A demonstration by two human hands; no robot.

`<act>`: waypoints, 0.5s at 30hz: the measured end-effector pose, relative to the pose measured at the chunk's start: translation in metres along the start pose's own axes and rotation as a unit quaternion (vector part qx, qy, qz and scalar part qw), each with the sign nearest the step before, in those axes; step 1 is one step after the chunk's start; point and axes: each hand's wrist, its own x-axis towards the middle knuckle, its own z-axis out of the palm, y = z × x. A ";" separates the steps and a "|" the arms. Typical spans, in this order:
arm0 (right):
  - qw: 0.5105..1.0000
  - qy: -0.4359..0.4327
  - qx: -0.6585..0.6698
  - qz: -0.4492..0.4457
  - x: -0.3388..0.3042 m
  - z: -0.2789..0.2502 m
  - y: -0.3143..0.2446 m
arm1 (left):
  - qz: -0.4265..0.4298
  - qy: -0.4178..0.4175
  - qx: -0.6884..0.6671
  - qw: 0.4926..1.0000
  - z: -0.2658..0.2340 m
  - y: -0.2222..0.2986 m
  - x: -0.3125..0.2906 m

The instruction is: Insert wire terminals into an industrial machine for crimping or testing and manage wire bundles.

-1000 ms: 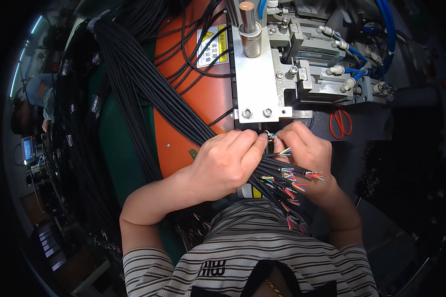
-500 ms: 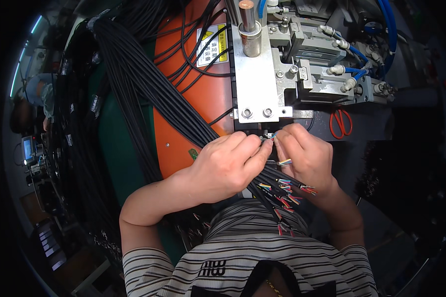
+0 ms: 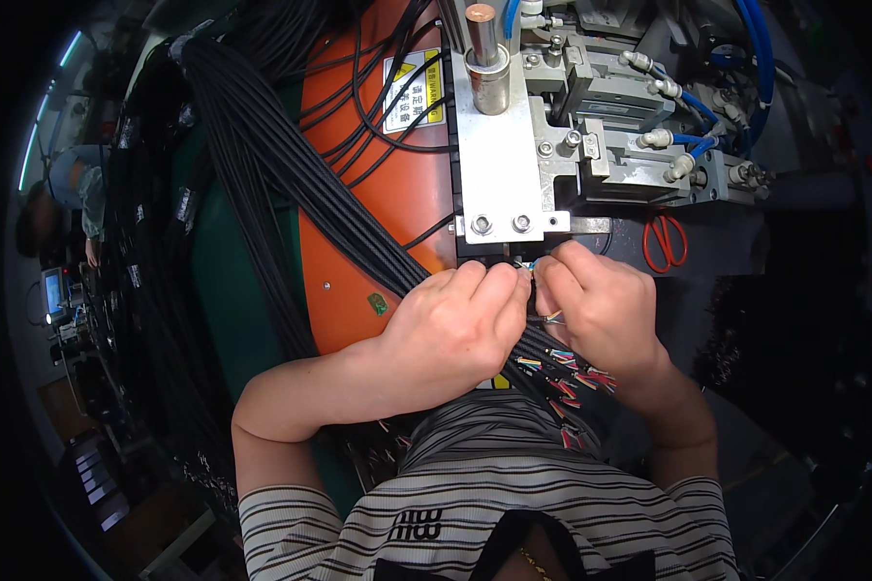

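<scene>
My left hand [image 3: 460, 315] and my right hand [image 3: 596, 298] meet fingertip to fingertip just below the metal plate [image 3: 502, 169] of a machine. Each is closed in a pinch. Thin coloured wires [image 3: 527, 264], light blue among them, show at the fingertips; more wire ends poke out under my right fingers. What exactly my left fingertips grip is mostly hidden. A thick bundle of black cables [image 3: 334, 194] runs from the upper left beneath my left hand. Its stripped ends, with red, blue, white and yellow wires [image 3: 564, 378], fan out below my hands.
Orange panel [image 3: 358, 310] lies left of the machine, with a green surface [image 3: 228, 261] beyond it. Pneumatic cylinders [image 3: 639, 116] with blue hoses [image 3: 761, 68] stand at the upper right. Red-handled scissors [image 3: 665, 242] lie right of my hands. Another person [image 3: 77, 189] is at the far left.
My hands stay together below the plate, with small finger shifts. The right fingers have curled closer over the wires, and the loose stripped ends below have shifted slightly right.
</scene>
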 end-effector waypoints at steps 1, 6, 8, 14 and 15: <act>1.000 -0.023 -0.012 -0.010 0.002 -0.002 0.001 | -0.001 -0.003 0.002 1.000 0.000 0.000 0.001; 0.994 -0.106 0.001 0.002 0.004 -0.008 0.008 | -0.001 -0.019 -0.001 1.000 0.000 0.000 0.004; 0.998 -0.027 0.056 0.028 -0.002 0.003 0.010 | -0.004 -0.020 -0.007 1.000 0.000 0.000 0.003; 0.985 0.125 0.116 0.012 -0.003 0.016 0.010 | -0.004 0.017 -0.026 1.000 0.005 -0.003 -0.001; 0.986 0.120 0.114 0.007 -0.002 0.016 0.009 | -0.006 0.015 -0.027 1.000 0.005 -0.003 -0.002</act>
